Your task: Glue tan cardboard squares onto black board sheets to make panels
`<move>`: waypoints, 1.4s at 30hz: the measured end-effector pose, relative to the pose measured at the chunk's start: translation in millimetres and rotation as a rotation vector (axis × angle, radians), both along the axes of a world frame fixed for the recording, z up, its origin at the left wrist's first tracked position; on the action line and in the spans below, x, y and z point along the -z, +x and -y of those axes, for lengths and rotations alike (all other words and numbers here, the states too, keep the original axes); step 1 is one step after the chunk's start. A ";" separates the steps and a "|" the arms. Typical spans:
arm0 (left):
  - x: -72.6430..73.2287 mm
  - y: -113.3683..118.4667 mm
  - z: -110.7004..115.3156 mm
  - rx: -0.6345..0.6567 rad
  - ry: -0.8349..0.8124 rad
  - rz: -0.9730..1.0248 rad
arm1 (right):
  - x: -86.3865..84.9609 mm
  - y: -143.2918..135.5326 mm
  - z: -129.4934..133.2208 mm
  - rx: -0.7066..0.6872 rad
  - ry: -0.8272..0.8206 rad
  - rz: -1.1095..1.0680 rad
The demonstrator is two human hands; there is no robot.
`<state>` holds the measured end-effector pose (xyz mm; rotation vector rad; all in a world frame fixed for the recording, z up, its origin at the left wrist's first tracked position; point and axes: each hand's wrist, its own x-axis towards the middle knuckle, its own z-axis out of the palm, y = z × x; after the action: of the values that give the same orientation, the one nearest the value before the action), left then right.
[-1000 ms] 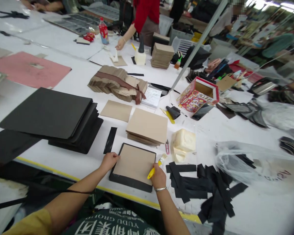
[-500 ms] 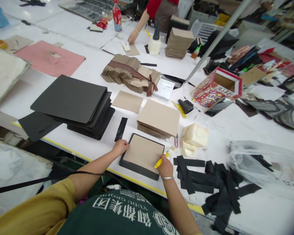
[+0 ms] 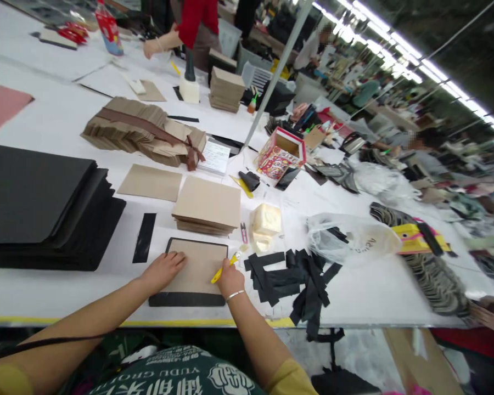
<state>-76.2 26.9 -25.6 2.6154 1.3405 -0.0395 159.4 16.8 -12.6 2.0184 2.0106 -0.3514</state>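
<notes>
A beige board (image 3: 197, 269) lies on a black sheet (image 3: 185, 299) near the table's front edge. My left hand (image 3: 164, 270) rests on the board's left side, fingers spread and holding nothing. At the right edge, my right hand (image 3: 230, 280) is closed on a yellow-handled brush (image 3: 226, 267), its bristles pointing up and right. Just behind the board is a stack of beige boards (image 3: 208, 203), with a single beige board (image 3: 150, 182) to its left. A black strip (image 3: 144, 238) lies left of my work.
A large black stack (image 3: 37, 203) stands at the left. Glue-coloured container (image 3: 267, 222), pink snips (image 3: 243, 233) and black strips (image 3: 288, 277) are at the right. Further back are a tied bundle (image 3: 140, 129), a red box (image 3: 280, 156), a metal pole (image 3: 275, 77) and a person's hand (image 3: 150, 48).
The view has swung right, so the table items appear further left. My left hand has moved from the board's edge onto its surface and opened. My right hand still holds the brush.
</notes>
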 end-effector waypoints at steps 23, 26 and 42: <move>33.2 86.2 28.3 -0.023 -0.004 0.178 | -8.2 167.8 -69.1 0.445 0.438 -0.623; 25.8 87.0 30.0 -0.016 0.000 0.168 | -15.8 169.5 -64.5 0.339 0.446 -0.629; 7.9 77.2 21.5 -0.097 -0.197 0.083 | -25.5 164.1 -53.1 0.705 0.455 -0.849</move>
<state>1.0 5.4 -33.5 2.3614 1.3597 -0.0455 323.5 69.9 12.9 3.2565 1.7496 -1.1386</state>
